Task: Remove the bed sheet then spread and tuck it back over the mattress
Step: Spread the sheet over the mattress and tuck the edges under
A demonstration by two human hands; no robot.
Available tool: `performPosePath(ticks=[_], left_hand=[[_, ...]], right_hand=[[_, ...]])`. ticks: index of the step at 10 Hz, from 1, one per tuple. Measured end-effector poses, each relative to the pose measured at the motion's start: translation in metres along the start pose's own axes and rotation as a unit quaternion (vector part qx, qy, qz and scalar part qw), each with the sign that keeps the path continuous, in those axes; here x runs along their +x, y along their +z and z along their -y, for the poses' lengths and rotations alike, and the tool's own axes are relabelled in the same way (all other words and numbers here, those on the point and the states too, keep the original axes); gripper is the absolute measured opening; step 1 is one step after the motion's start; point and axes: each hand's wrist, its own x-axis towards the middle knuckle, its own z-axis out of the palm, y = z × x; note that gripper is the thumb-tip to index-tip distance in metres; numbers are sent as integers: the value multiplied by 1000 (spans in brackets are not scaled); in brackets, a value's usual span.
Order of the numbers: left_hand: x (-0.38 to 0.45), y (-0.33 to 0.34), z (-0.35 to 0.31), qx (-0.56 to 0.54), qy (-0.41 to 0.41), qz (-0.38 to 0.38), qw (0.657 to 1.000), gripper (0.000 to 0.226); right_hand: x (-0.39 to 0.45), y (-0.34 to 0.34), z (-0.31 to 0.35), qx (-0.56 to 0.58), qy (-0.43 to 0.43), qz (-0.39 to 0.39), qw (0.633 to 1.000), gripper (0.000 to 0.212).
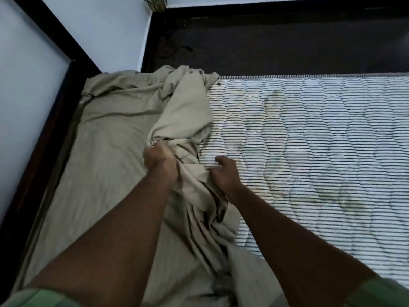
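A beige bed sheet (106,151) still covers the left part of the mattress and is bunched into a ridge down the middle. The striped quilted mattress (309,140) lies bare on the right. My left hand (160,158) is closed in a fist on a gathered fold of the sheet near the centre. Just to its right, my right hand (224,173) grips the sheet's bunched edge, with the fingers curled at the line where the cloth meets the bare mattress.
A dark wooden bed frame (44,134) runs along the left side and a dark headboard (276,43) stands at the far end. Pale walls (26,74) close in on the left and at the far corner.
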Motion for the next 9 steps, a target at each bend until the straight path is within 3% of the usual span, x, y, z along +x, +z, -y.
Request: performPosePath(ticks=[2,3,4,5,6,7,8,9], left_hand=[[45,-44,19,88,32,-80,992,43],[58,-66,22,126,43,-97,986,39],[74,-80,25,177,78,-202,960,34],[80,-84,25,241,346,-224,879,39],[65,-61,11,223,561,-9,797,35],[71,-36,-4,369,474,34,799,59],[102,-41,-15,413,316,19,854,47],[129,-59,-20,326,269,-37,905,33]], right_hand=[[-6,69,53,129,39,75,988,7],[-7,92,65,219,83,66,970,7],[0,107,62,129,16,-49,990,18],[-1,122,63,47,-97,-125,986,9],[-18,136,70,31,-177,-72,981,13],[-24,137,63,-42,-207,29,977,25],[-17,122,54,-105,-256,22,961,25],[-11,103,55,-126,-188,-15,974,35]])
